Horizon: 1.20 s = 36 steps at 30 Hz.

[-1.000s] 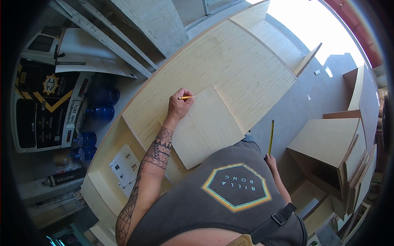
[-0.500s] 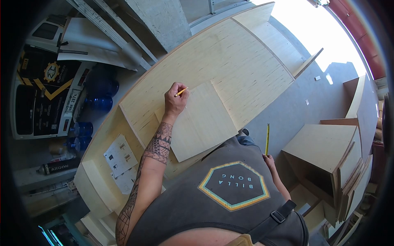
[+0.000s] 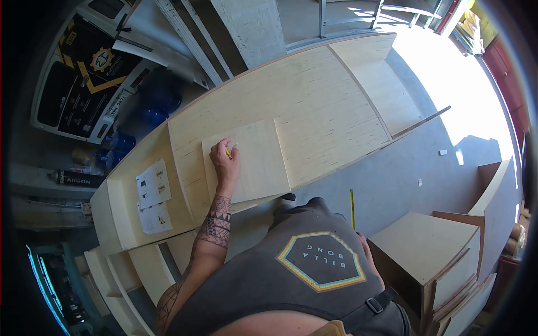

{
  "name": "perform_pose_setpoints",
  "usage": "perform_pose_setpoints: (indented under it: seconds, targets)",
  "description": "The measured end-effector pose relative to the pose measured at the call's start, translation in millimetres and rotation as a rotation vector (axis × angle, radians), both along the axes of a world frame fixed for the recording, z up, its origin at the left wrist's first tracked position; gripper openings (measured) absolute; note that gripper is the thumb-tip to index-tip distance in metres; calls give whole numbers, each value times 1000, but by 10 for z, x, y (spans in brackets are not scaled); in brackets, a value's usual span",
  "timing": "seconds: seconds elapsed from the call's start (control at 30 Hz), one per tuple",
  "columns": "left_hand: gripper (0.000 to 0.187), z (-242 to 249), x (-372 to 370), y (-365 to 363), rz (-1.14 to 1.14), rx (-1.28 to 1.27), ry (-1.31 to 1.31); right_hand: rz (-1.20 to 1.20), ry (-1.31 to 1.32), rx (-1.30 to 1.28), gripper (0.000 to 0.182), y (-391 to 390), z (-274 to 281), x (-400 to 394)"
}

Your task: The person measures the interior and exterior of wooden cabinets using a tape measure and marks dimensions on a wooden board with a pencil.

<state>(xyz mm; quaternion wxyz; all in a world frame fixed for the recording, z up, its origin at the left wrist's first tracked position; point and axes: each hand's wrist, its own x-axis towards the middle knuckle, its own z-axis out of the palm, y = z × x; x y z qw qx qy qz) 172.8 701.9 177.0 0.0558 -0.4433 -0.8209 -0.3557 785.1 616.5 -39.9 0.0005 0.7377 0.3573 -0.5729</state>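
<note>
My left hand (image 3: 225, 159) rests on a small square plywood panel (image 3: 255, 159) and grips a yellow pencil (image 3: 228, 152), of which only a short piece shows between the fingers. The panel lies on a long plywood cabinet piece (image 3: 314, 106) laid flat. My right hand (image 3: 363, 242) hangs low beside my hip and holds a yellow tape measure blade (image 3: 352, 208) that sticks up over the grey floor. My torso hides most of that hand.
Printed paper sheets (image 3: 152, 196) lie on the left end of the cabinet piece. A plywood box (image 3: 420, 252) with stacked boards stands at the right. Blue bottles (image 3: 157, 106) and a black machine (image 3: 84, 84) sit at the upper left. A concrete column (image 3: 252, 25) rises behind.
The view has swung, so the bench now sits lower and more level. My left hand with the pencil has slid toward the near left part of the small panel. The right hand stays low with the tape.
</note>
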Motion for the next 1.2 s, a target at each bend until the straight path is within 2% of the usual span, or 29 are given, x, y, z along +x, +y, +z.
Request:
perform_pose_setpoints:
  seconds: [0.17, 0.43, 0.47, 0.53, 0.87, 1.07, 1.17, 1.2]
  targets:
    - [23, 24, 159, 43, 94, -112, 132, 124, 17, 1, 40, 179, -107, 337]
    - [17, 48, 197, 37, 100, -112, 118, 248, 87, 13, 38, 549, -340, 587]
    - [17, 42, 185, 38, 98, -117, 129, 193, 104, -28, 38, 580, -394, 591]
    - [16, 21, 173, 36, 96, -112, 139, -98, 155, -216, 38, 696, -484, 550]
    - [15, 55, 199, 44, 119, -117, 144, -66, 218, -181, 33, 967, -260, 338]
    - [24, 82, 227, 43, 174, -142, 160, -44, 187, -128, 33, 877, -368, 344]
    - [30, 28, 135, 33, 198, -89, 51, 100, 92, -94, 33, 879, -122, 303]
    - [34, -25, 89, 36, 204, 31, 23, 126, 76, -87, 33, 881, -128, 297]
